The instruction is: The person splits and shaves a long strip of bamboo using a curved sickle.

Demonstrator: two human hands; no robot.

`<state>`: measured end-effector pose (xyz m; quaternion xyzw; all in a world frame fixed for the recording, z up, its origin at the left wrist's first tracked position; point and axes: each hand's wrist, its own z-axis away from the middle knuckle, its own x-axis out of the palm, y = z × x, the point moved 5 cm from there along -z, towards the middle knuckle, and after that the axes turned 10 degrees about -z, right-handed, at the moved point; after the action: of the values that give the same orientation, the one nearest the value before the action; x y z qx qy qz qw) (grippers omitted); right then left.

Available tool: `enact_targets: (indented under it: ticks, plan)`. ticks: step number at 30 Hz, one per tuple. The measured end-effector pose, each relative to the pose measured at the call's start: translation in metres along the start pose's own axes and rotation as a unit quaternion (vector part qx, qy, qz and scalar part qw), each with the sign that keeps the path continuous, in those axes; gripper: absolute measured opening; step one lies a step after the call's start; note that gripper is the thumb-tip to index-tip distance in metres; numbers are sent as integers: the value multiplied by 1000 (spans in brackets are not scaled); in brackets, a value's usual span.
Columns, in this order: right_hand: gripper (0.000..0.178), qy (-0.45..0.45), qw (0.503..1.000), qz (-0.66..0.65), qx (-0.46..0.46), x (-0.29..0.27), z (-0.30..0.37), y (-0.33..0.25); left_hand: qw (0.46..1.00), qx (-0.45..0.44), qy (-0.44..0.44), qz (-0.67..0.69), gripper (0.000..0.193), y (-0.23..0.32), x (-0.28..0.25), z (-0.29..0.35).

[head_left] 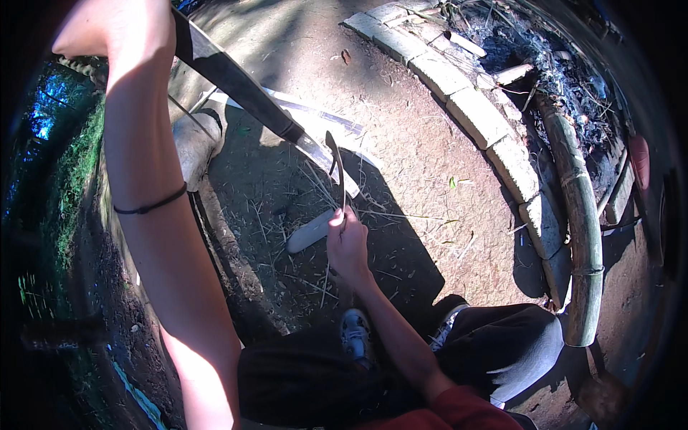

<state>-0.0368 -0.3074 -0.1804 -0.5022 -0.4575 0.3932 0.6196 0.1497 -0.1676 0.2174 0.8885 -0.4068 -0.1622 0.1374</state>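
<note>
My left arm reaches up to the top left, a thin black band round it. At its end my left hand (pixel 140 29) is partly cut off, its fingers mostly out of sight, closed at the upper end of a long split bamboo strip (pixel 240 82). The strip slants down to the right, dark outside, with a node and a pale lower end. Near the middle, my right hand (pixel 349 245) is a fist round a thin, dark, curved knife (pixel 340 168), its blade upward beside the strip's pale end. A flat, pale grey piece (pixel 309 232) shows just left of this hand.
Pale strips (pixel 315 111) lie on the dirt beyond. A rounded log (pixel 193 147) is at the left. On the right, a curved brick border (pixel 476 115) edges a bed of ash (pixel 559 86), with a thick bamboo pole (pixel 577 193) across it. My shoe (pixel 355 333) is below my right hand.
</note>
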Motion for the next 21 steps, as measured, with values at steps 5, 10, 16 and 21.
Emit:
enact_targets:
  ticks: [5,10,16,21]
  plan:
    - [22,-73,996,-27,-51,18,-4,-92,1000,-12,4,7,22,4,-5,3]
    - [26,-36,999,-20,12,17,5,-7,1000,-2,16,1,21,12,-16,-5]
    - [26,-70,996,-50,5,4,2,-27,1000,-10,14,11,21,4,-11,6]
    - [26,-29,997,-60,-32,13,6,-36,1000,-7,11,7,20,6,-9,2]
